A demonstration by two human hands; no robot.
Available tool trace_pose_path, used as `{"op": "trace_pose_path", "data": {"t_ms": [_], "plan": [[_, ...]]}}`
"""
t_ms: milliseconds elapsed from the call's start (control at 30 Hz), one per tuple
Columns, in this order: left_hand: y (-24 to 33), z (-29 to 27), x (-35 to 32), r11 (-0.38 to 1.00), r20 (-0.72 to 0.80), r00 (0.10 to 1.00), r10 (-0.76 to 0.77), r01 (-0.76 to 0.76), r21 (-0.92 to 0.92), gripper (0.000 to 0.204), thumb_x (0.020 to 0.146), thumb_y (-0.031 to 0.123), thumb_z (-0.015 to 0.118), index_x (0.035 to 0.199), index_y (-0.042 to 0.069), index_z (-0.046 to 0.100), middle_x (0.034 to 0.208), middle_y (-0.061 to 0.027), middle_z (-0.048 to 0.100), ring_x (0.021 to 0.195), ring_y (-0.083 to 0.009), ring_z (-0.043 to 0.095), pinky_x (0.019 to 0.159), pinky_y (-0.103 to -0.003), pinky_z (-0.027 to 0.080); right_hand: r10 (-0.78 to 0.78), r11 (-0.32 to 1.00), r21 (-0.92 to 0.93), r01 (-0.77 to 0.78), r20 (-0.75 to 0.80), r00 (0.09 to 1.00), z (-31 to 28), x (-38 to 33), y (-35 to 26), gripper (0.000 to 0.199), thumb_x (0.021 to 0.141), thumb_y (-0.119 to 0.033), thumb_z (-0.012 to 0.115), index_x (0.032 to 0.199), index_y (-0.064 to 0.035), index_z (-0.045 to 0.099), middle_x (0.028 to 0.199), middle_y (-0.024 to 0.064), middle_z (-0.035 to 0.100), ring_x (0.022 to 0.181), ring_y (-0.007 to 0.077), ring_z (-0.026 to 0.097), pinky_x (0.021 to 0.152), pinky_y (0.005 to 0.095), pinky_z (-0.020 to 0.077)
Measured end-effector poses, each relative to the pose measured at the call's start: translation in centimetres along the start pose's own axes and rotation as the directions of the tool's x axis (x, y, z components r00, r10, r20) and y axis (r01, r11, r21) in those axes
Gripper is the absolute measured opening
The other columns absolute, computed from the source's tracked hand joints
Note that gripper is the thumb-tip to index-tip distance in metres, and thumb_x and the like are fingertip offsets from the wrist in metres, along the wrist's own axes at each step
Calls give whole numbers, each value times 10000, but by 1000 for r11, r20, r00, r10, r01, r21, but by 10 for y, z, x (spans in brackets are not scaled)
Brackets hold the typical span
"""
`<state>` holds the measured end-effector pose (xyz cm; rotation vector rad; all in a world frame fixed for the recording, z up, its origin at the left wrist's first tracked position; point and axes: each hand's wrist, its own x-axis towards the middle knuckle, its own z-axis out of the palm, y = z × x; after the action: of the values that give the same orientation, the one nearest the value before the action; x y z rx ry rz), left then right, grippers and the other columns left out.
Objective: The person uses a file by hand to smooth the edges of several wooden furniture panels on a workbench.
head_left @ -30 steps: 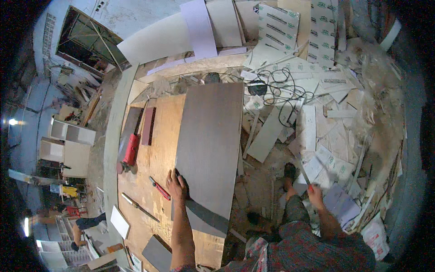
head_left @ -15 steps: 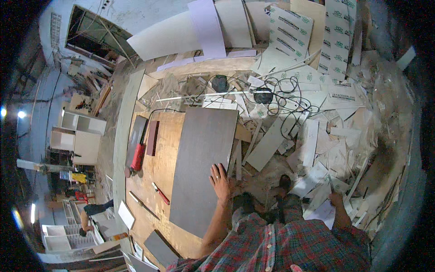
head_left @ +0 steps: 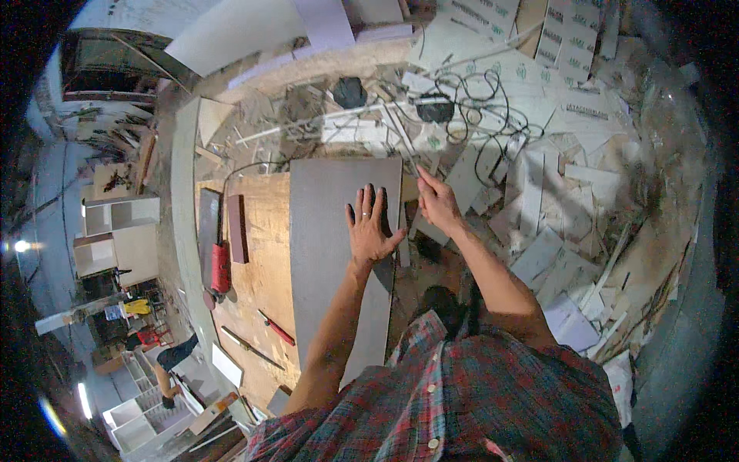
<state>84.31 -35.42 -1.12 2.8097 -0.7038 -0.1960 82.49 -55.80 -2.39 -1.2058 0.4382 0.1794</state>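
A long grey board [head_left: 323, 254] lies on the plywood worktop [head_left: 262, 285]. My left hand [head_left: 369, 231] rests flat on it, fingers spread, near its right edge. Just beyond that edge, my right hand [head_left: 439, 202] is closed around the lower end of a long, narrow, flat file-like tool [head_left: 402, 131]. The tool points away from me and up to the left; its gripped end is hidden in my fingers. Left of the board are a red-bodied power tool [head_left: 219, 269], a dark red block [head_left: 237, 229], a red-handled knife [head_left: 277, 328] and a thin long-bladed tool [head_left: 252, 348].
Offcuts and tangled black cable [head_left: 493, 115] cover the floor to the right and ahead. Large sheets [head_left: 239, 38] lean at the back. White cabinet boxes [head_left: 115, 223] stand far left, and another person [head_left: 173, 362] bends over work at lower left.
My right hand has swung up from low on the right to the board's right edge, bringing the file-like tool. My left hand has slid farther up the board. The view has shifted.
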Motion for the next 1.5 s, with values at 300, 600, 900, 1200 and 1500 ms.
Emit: {"op": "trace_pose_path", "data": {"t_ms": [300,600,900,1200,1500], "plan": [[1,-5,5,999,19,999,-39,39,12,983,753,629,626,1544,125,330,1612,-154,263,1497,-342,204,1178,-601,114,-384,823,-480,304,-74,921,-15,-68,92,448,1055,-174,465,1496,-105,435,673,-77,416,523,39,384,455,235,352],[-1,-2,3,992,45,992,-119,121,-25,961,737,640,638,1508,117,401,1591,-167,301,1479,-356,245,1176,-607,111,-196,918,-365,157,-72,978,17,-13,17,391,1015,-110,511,1399,-49,544,802,30,565,679,124,527,614,271,453],[-11,9,-9,991,114,986,-123,116,66,1032,752,754,585,1516,93,371,1582,-217,286,1480,-406,222,1175,-614,99,-42,980,-197,27,-73,997,-24,-61,31,426,1040,-128,464,1458,-47,469,872,8,550,721,92,506,619,251,443],[-13,12,-5,994,61,994,-93,90,57,1063,751,826,518,1499,81,395,1567,-238,299,1467,-423,238,1161,-637,109,-208,943,-266,198,-9,978,10,-12,29,435,1022,-93,498,1445,1,464,735,49,521,620,67,462,555,245,405],[-11,13,-11,991,71,989,-127,123,52,1045,747,834,514,1491,107,420,1553,-239,329,1449,-430,279,1162,-627,123,51,978,-198,-60,-52,997,0,9,9,429,1018,-114,525,1444,-72,497,1079,142,683,884,176,641,811,281,507]]}}
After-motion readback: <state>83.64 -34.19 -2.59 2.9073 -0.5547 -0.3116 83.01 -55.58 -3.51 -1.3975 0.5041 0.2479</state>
